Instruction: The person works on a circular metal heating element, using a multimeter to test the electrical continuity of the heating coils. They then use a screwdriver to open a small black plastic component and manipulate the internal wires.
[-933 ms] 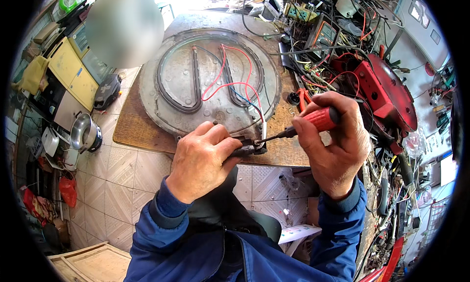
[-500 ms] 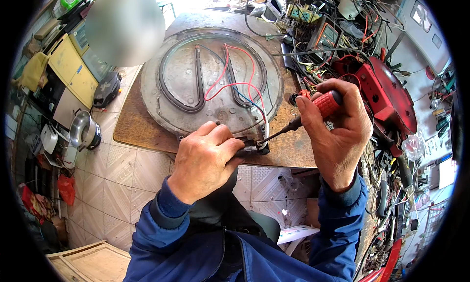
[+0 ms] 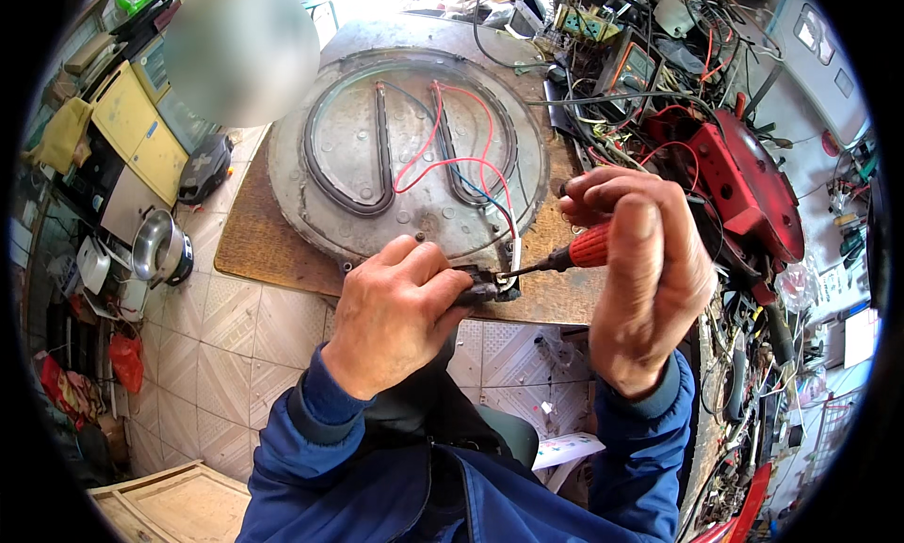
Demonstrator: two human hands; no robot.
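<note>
Plainly, the desk (image 3: pixel 252 227) sets the limits: its near edge runs along six o'clock, close to the work, with tiled floor (image 3: pixel 231 340) below, so a small loose piece could easily drop off there. The round metal plate (image 3: pixel 330 225) takes up most of the top; wood shows at its eight o'clock, and a narrower strip at four gives the tool hand some room before the red pan (image 3: pixel 770 187) and clutter at three.

The left grip (image 3: pixel 397 298), at the plate's six o'clock, is clamped on the black part, thumb and fingers pinching its left end; a steady hold should stop it twisting. The right grip (image 3: pixel 654 289), at four, is closed around the screwdriver (image 3: pixel 565 257), though the thumb hides the handle's end and I cannot tell how firmly.

The shaft slants in between two and three o'clock; best to keep it lined up with its seat, pressure light. The black part (image 3: pixel 488 292) sits at the plate's five o'clock. A white sleeve (image 3: pixel 516 253) enters it from twelve, so a slipping tip could nick it.
</note>
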